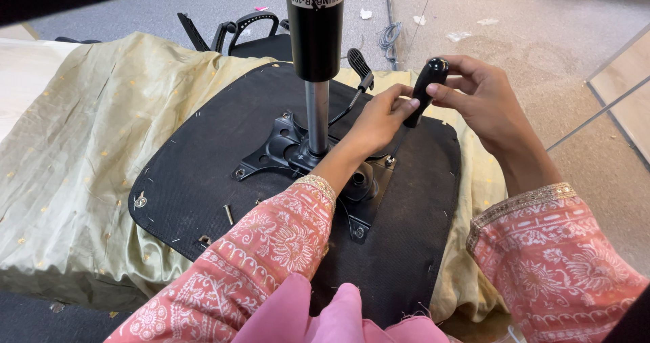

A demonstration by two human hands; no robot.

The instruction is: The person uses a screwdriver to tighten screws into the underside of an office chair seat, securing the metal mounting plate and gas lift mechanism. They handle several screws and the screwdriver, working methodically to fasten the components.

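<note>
Nearest me, at the bottom of the frame, are my pink embroidered sleeves (271, 262), and beyond them an upturned black fabric-covered chair seat (196, 160) lying on a pale green cloth with gold dots (81, 133). Both my hands are on the black-handled screwdriver (425, 86), right of centre. My left hand (379, 123) is curled loosely round the lower handle, fingertips pinching it, and my right hand (484, 96) is closed over the rounded top. The shaft slopes down to a screw at the corner of the black metal mounting plate (284, 146), just below my left hand. To drive it well, I judge I should keep the tip seated square, press down from the top and let the lower fingers only guide. The black gas-lift cylinder (315, 25) rises left of my hands, near them but apart. A loose bolt (229, 214) lies lower left on the seat.
</note>
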